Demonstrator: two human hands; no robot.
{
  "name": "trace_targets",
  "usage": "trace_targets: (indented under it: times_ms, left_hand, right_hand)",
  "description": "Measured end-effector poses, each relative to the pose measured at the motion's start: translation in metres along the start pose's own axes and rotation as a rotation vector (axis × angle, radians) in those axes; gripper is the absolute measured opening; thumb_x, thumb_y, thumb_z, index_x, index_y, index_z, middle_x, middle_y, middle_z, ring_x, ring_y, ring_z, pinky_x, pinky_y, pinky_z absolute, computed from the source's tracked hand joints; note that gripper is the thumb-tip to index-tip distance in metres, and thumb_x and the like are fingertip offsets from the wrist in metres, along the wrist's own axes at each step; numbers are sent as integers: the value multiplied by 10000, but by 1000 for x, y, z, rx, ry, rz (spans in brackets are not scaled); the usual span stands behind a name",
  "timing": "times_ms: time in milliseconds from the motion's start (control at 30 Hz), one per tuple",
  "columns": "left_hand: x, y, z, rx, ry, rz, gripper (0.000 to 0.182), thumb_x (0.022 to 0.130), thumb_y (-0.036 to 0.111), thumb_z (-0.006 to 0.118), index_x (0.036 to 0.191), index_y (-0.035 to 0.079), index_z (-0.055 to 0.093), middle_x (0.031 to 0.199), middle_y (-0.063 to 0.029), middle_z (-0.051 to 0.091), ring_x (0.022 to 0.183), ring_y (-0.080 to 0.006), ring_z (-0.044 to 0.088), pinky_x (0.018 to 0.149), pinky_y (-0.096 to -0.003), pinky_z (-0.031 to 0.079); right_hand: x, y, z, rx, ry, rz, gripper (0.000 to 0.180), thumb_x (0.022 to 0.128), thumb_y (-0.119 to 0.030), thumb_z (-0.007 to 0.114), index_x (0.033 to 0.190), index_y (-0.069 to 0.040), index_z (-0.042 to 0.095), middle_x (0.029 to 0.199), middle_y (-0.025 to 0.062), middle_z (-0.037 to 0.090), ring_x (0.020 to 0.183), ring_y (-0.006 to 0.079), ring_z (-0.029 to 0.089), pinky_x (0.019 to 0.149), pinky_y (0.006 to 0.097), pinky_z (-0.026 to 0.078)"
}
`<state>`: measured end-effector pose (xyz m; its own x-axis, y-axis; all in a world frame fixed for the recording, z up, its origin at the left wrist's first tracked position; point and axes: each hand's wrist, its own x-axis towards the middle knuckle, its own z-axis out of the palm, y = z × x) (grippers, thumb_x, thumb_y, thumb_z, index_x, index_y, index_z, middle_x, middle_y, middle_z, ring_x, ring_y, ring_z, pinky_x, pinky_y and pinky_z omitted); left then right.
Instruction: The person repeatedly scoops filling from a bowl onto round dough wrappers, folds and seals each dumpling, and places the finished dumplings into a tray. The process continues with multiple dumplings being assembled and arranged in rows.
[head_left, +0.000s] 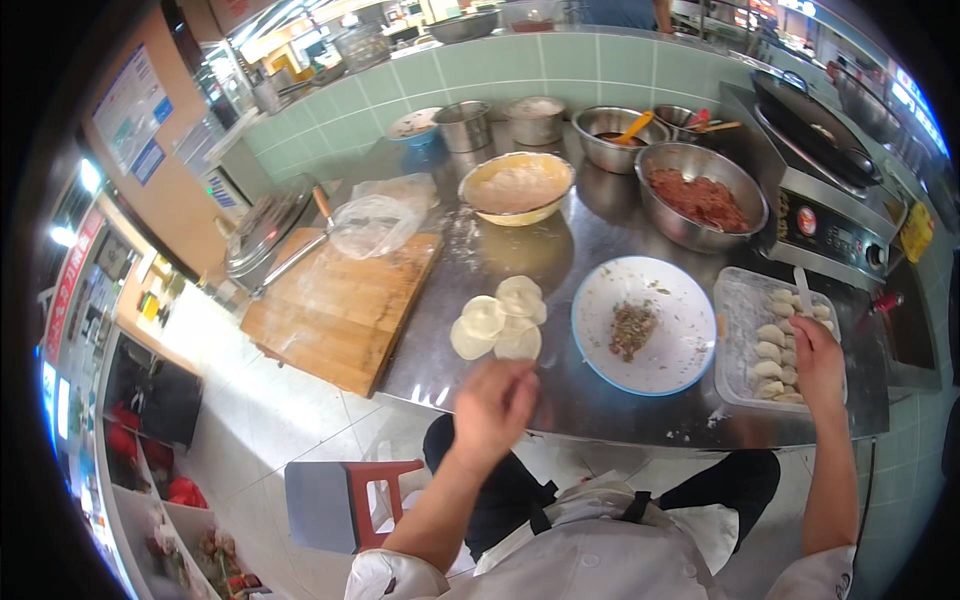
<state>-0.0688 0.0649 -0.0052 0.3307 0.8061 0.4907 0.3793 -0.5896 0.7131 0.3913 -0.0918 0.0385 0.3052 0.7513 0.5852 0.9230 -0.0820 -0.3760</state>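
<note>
My right hand (817, 352) grips a flat white stick (803, 291), perhaps a filling spatula, over the right side of a clear plastic tray (739, 330). Rows of folded dumplings (769, 351) lie in that tray, partly hidden by the hand. My left hand (495, 405), slightly blurred, hovers at the table's front edge with its fingers curled. Just beyond it are several round dough wrappers (482, 317), overlapping on the steel. Whether the fingertips touch the nearest wrapper is unclear. Between my hands stands a white blue-rimmed bowl (679, 330) with a little chopped filling (632, 330).
A wooden board (337, 300) with a metal rolling pin (292, 262) and plastic bag (379, 225) is at left. Behind stand a yellow flour bowl (517, 217), a steel bowl (720, 240) of minced meat (697, 199) and an induction cooker (832, 225). A stool (322, 502) stands below left.
</note>
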Motion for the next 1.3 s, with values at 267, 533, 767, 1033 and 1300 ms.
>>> trace_targets:
  times_ms: [267, 533, 767, 1033, 1300]
  left_hand:
    - [100, -71, -37, 522, -39, -62, 259, 909, 278, 743, 1056, 68, 782, 1041, -164, 714, 963, -355, 703, 843, -456, 567]
    - [174, -76, 1, 772, -373, -281, 374, 848, 411, 744, 945, 56, 810, 995, -189, 777, 987, -343, 743, 871, -450, 587]
    - [185, -62, 0, 609, -503, -550, 362, 856, 369, 703, 1005, 53, 794, 935, -163, 787, 886, -297, 774, 835, -408, 587]
    - [168, -60, 5, 388, -311, -341, 264, 881, 255, 701, 1015, 35, 760, 929, -160, 770, 889, -306, 749, 801, -427, 572]
    - [156, -87, 6, 299, -247, -171, 273, 934, 154, 708, 1172, 21, 714, 970, -135, 768, 845, -243, 727, 785, -362, 564]
  right_hand:
    - [-58, -96, -41, 561, -265, 467, 320, 1079, -105, 585, 1386, -69, 666, 791, -37, 568, 652, 49, 483, 595, 214, 402]
    - [-105, -136, -24, 818, -344, 483, 349, 1061, -103, 618, 1404, -43, 639, 828, -38, 592, 643, 40, 504, 590, 211, 433]
    - [-130, -132, -19, 903, -350, 548, 326, 1065, -54, 584, 1385, -23, 635, 851, -13, 604, 657, 39, 515, 594, 209, 433]
    - [-136, -133, -9, 928, -357, 558, 318, 1052, -23, 563, 1359, -3, 642, 874, 4, 631, 645, 46, 527, 581, 213, 443]
    - [-146, -137, -5, 921, -447, 552, 243, 1058, -26, 563, 1248, 8, 712, 819, 0, 634, 639, 47, 538, 587, 216, 453]
